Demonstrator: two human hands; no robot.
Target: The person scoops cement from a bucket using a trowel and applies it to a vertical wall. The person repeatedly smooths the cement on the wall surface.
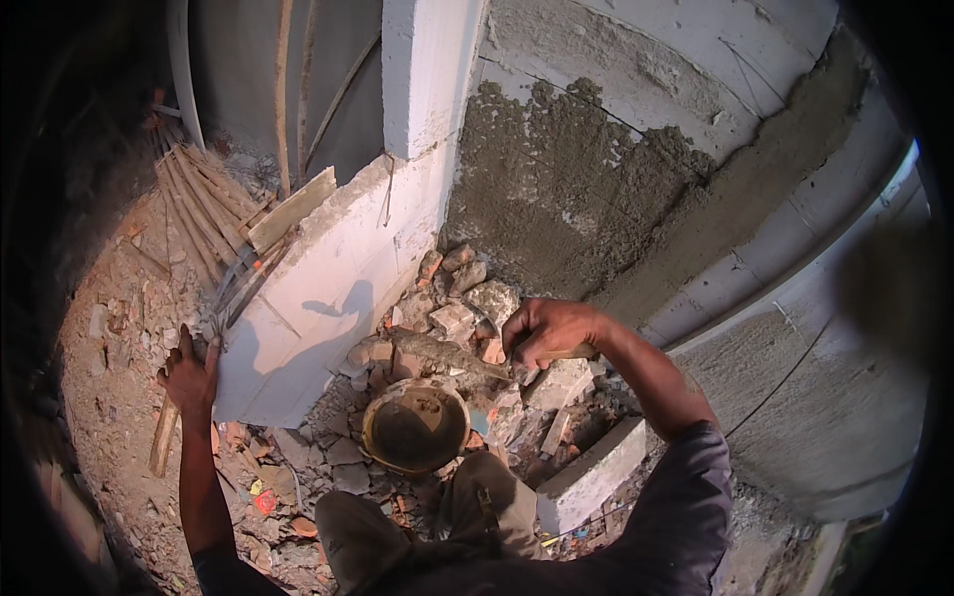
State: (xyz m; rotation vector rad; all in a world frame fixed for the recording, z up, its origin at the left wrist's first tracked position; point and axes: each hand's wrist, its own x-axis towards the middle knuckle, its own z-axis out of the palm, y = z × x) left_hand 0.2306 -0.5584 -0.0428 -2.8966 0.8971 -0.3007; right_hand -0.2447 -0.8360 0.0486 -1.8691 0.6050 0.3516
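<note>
My right hand (pixel 549 333) is closed around the handle of a trowel (pixel 452 355), over the rubble in the corner. Its long blade points left and looks coated with grey mortar. Just below the blade stands a round bucket (pixel 463 437) with mortar inside, in front of my knees. My left hand (pixel 192 372) has its fingers apart at the near end of a low white block wall (pixel 288 368); it seems to rest against the edge. Wet mortar (pixel 566 184) covers part of the block wall ahead in a rough patch.
Broken bricks and stones (pixel 467 298) fill the corner and surround the bucket. A pale block (pixel 591 477) lies right of my knees. Wooden poles (pixel 199 204) lean in a bundle beyond the low wall. A white column (pixel 422 79) rises behind it.
</note>
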